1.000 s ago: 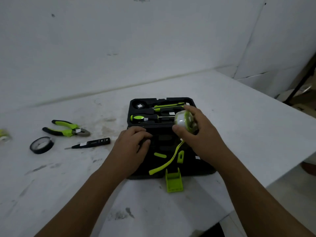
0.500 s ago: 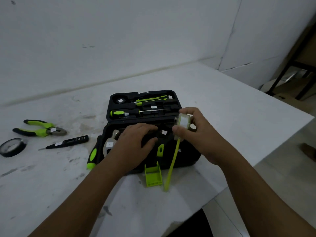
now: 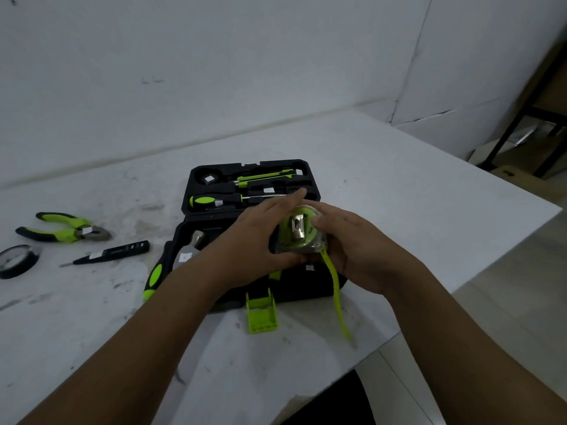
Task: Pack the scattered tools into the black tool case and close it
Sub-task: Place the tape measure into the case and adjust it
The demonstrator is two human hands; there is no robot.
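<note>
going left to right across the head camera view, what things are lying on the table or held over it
Roll of black tape → green-handled pliers → black tester screwdriver → hammer at the open black tool case → left hand → tape measure → right hand.

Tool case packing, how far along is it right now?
Partly done. The open black tool case already holds a screwdriver and a hammer. Both hands, left hand and right hand, hold the tape measure. Pliers, tester pen and tape roll remain out.
</note>
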